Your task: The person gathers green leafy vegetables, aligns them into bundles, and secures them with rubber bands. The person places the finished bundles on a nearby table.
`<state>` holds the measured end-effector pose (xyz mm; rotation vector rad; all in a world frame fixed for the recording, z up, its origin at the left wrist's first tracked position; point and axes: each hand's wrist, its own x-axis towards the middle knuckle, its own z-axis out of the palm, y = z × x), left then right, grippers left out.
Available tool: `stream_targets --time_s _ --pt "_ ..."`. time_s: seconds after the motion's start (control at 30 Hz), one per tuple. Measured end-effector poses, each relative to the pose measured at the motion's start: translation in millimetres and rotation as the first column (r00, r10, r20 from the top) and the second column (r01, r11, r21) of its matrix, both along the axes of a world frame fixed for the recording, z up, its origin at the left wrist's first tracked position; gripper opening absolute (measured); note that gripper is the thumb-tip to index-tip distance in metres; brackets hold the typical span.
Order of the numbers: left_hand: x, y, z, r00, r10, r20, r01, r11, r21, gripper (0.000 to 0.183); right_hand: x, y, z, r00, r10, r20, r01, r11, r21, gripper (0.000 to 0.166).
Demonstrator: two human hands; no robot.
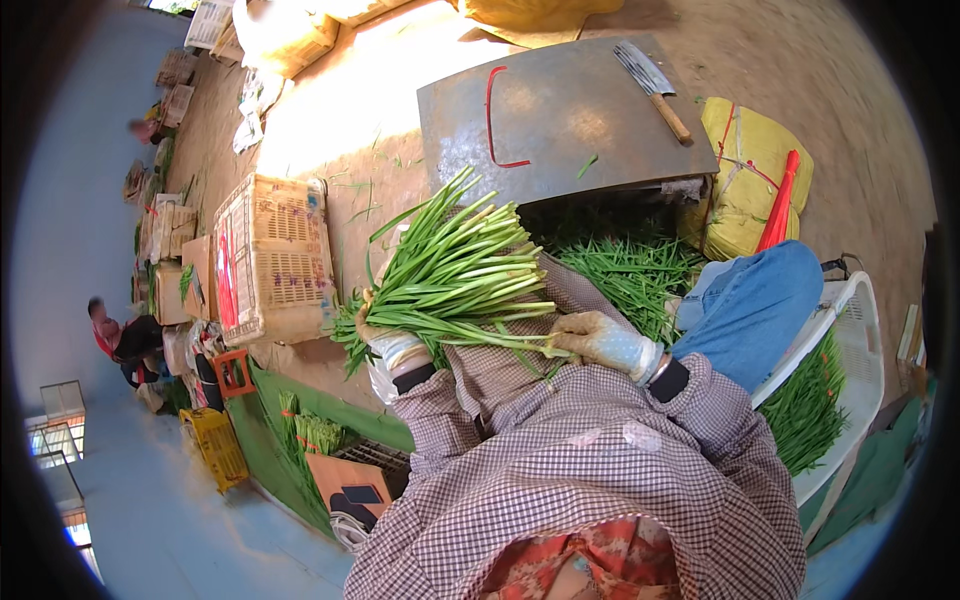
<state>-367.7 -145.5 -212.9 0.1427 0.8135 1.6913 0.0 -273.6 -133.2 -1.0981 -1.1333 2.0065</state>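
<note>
My left hand (390, 341), in a soiled knit work glove, is closed around a thick bunch of long green chives (465, 274). The pale cut ends fan out to the right above my lap, and the leafy ends hang past the left hand. My right hand (604, 341), gloved too, pinches the ends of a few lower stalks that stick out from the bunch. Beneath both hands lies a brown checked cloth (480, 360) over my lap. More loose green chives (630, 274) lie heaped under the metal-topped table, just beyond the right hand.
On the metal tabletop (555, 97) lie a cleaver (652, 90) and a red strip (490, 112). A yellow bundle (757, 180) stands right of it. A plastic crate (274, 259) is at left; a white basket (862, 360) with greens is at right. A person (124, 337) sits far left.
</note>
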Motion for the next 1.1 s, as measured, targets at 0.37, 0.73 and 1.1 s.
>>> stream_targets --time_s 0.37,0.73,1.1 --pt "13 -1 3 0.998 -0.008 0.067 0.007 1.000 0.021 0.033 -1 -11 -3 0.882 -0.029 0.471 -0.209 0.870 0.445 0.037" --pt "-17 -1 -27 0.983 -0.131 0.131 0.122 0.990 0.075 0.042 11 -11 -17 0.998 -0.056 -0.021 0.054 0.997 -0.063 0.025" --pt "-2 -3 -15 0.992 -0.009 0.125 0.004 0.999 0.037 0.033 -32 8 -18 0.866 0.066 0.496 -0.266 0.901 0.343 0.023"
